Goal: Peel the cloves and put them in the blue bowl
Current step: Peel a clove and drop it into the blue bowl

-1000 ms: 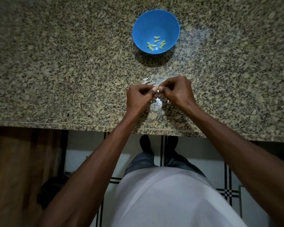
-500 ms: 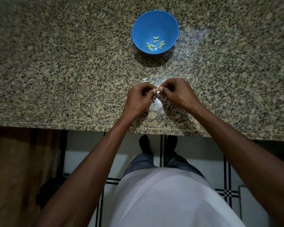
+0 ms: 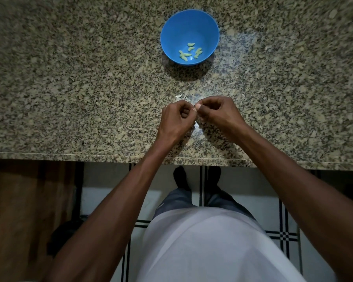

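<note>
A blue bowl (image 3: pixel 204 25) stands on the granite counter, with several pale peeled cloves (image 3: pixel 190 51) at its bottom. Nearer the counter's front edge my left hand (image 3: pixel 176 123) and my right hand (image 3: pixel 218 116) meet fingertip to fingertip. Both pinch one small clove (image 3: pixel 195 108) between them; only a pale sliver of it shows between thumbs and fingers. The bowl lies straight beyond the hands, about a hand's length away.
Bits of pale clove skin (image 3: pixel 180 96) lie on the granite counter (image 3: pixel 69 88) just beyond my left hand, and more scraps show beneath the hands. The counter's front edge (image 3: pixel 90 155) runs below my wrists; tiled floor and my feet lie underneath.
Both hands stay together on the clove, with only small finger shifts. The view has drifted slightly, so hands and bowl sit a little lower in frame.
</note>
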